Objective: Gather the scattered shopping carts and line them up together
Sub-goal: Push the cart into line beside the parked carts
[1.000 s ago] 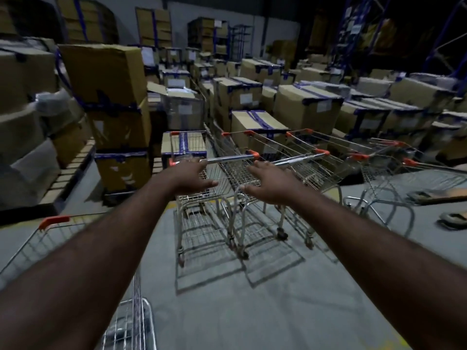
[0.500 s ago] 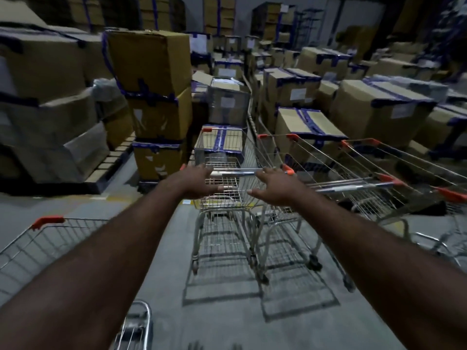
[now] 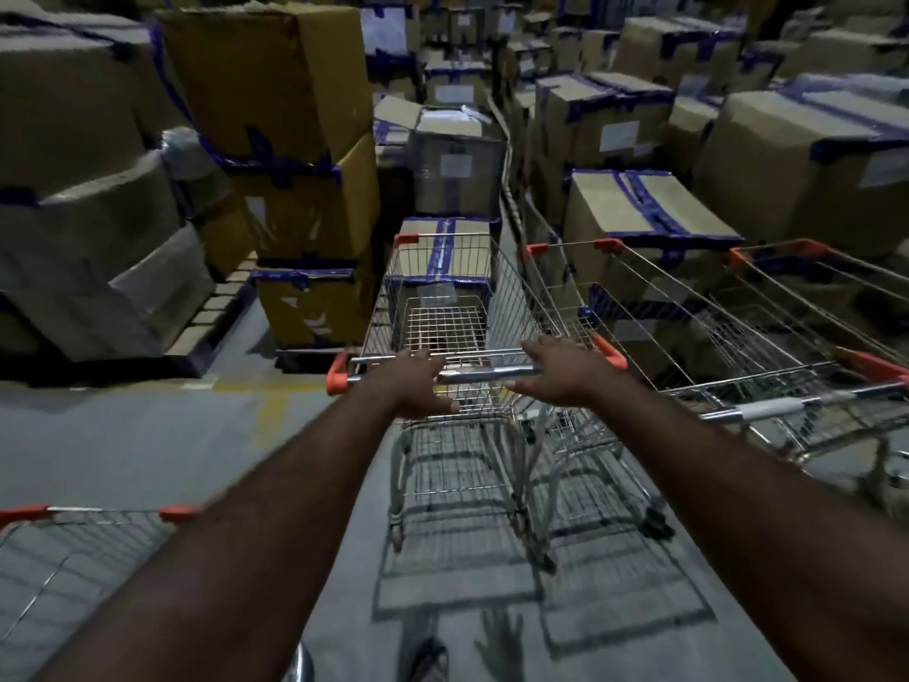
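Centre cart (image 3: 442,312): wire basket, empty, chrome handle bar (image 3: 487,374) w/ orange end caps, upright on wheels, nose pointing away. 2nd cart (image 3: 654,307) just beside it on rt, approx parallel. 3rd cart (image 3: 826,287) further rt, partly cut off. 4th cart (image 3: 83,543) lower left, well apart, only basket top seen.

Only arms in my feed. Left forearm (image 3: 275,524) bare from wrist to near edge of frame, broad close to lens, tapering far end. Right forearm (image 3: 738,484) same: bare along whole visible length, same taper. Left hand (image 3: 418,386) bare, knuckles and thumb showing. Right hand (image 3: 560,374) bare, back facing me, thumb showing. Finer surface detail lost to dim light and blur.
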`<state>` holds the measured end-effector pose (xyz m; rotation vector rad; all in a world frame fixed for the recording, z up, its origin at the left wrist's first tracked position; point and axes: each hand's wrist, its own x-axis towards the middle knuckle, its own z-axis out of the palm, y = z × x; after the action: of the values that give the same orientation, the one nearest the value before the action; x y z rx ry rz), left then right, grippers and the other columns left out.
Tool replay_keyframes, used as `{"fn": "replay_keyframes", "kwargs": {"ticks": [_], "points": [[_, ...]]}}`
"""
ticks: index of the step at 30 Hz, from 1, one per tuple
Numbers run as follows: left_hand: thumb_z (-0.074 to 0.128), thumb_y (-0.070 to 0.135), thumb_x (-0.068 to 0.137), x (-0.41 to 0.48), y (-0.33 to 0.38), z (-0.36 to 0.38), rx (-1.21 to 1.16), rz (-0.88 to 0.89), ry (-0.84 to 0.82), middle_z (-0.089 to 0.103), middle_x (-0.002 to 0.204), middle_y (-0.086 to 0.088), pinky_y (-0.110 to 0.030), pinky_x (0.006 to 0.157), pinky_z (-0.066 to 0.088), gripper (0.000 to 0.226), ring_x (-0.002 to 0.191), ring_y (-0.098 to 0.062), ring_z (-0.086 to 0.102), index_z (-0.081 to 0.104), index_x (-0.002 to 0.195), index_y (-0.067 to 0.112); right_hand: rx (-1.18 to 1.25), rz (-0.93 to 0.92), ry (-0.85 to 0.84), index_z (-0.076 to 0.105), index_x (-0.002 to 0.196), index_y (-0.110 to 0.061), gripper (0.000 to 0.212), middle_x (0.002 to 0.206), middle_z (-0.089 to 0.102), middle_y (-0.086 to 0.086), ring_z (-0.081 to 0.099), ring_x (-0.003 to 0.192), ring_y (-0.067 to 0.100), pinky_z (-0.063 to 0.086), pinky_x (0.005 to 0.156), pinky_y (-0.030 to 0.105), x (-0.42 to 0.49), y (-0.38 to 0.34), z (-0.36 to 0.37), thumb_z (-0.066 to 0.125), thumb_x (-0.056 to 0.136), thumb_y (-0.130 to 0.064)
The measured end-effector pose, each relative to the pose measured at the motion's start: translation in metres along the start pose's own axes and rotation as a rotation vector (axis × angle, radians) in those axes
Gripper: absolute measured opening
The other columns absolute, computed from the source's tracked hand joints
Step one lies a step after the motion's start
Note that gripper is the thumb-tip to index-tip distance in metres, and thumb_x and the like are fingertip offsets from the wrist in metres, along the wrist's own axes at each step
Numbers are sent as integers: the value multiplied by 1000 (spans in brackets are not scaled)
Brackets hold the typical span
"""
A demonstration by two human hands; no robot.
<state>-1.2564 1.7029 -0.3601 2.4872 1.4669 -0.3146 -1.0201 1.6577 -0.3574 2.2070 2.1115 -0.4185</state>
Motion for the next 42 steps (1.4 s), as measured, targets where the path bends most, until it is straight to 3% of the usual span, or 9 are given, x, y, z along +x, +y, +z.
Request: {"fn": "replay_keyframes", "kwargs": {"ticks": [3,7,11,14,20,28,36,42], "points": [[65,60,87,40,-13,19,12,15,-33,24,164,-9,-49,115,29,90,150,-33,21,23,157,22,-10,20,-77,18,160,-25,92,167,17,11,16,153,34,19,121,59,38,3,14,53,89,-72],[66,59,85,84,-40,39,24,-16,-2,16,166,-7,-58,112,34,93,150,-34,20,17,157,27,-134,25,-156,13,161,-28,105,169,12,8,17,153,33,16,121,60,80,1,36,53,80,-83],[64,47,86,109,-67,37,31,-27,-89,12,167,-7,-60,111,36,81,150,-36,17,24,155,34,-155,42,-251,10,162,-30,105,170,3,2,26,150,34,30,117,59,113,-15,36,59,81,-77],[69,48,83,120,-94,30,20,-58,-91,15,167,-1,-57,112,35,93,151,-31,20,16,158,31,-169,39,-231,18,160,-32,99,170,9,4,35,146,35,34,114,60,132,-36,36,59,82,-76],[76,52,79,126,-129,23,25,-94,-135,7,168,0,-58,115,30,109,153,-28,12,6,159,26,-105,28,-194,6,162,-27,100,169,9,7,35,147,34,37,112,57,143,-63,39,53,87,-73],[71,59,79,83,-105,37,45,-181,-142,12,167,-6,-55,115,32,105,150,-38,20,10,159,29,-86,31,-239,0,162,-28,115,170,6,5,31,148,36,32,113,59,110,-57,42,69,78,-69],[68,59,81,-2,-77,68,23,-241,-133,8,168,-4,-54,118,26,104,151,-34,17,8,160,27,-146,-62,-212,12,161,-25,104,168,17,7,40,142,35,40,108,50,37,-64,67,62,81,-67],[68,57,83,-73,-39,92,18,-274,-120,12,167,-6,-53,116,29,101,149,-36,21,11,160,25,-136,-127,-199,14,161,-24,109,168,17,5,39,144,34,39,112,51,-26,-56,82,66,77,-69]]}}
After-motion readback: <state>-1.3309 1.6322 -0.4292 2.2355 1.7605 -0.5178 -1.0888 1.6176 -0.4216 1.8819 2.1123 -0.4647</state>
